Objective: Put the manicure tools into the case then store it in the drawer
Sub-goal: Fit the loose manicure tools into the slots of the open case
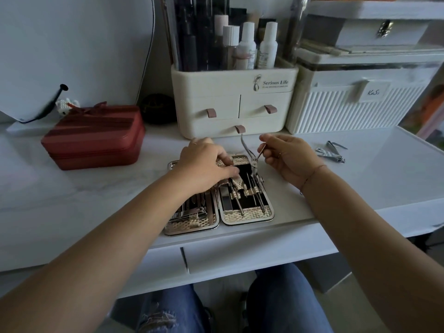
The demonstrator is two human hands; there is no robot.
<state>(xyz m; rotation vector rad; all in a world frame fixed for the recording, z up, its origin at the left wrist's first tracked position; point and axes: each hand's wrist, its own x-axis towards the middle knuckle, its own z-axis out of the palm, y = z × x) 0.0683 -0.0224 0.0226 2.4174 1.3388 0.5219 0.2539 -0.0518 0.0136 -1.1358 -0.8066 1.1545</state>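
we see the manicure case lying open and flat near the front edge of the white desk, both halves facing up. our left hand sits over its top, fingers bent down and holding the woven lining at the head of the right half. our right hand pinches one handle of the cuticle nipper between thumb and fingertips. the nipper stands nearly upright, its handles spread and its jaws pointing down into the right half of the case. thin metal tools lie under woven loops there, and more fill the left half (partly hidden by our forearm). two nail clippers lie on the desk, well to the right of the case. behind it stands a cream cosmetics organiser with its small drawers closed. a red zip case rests at the left.
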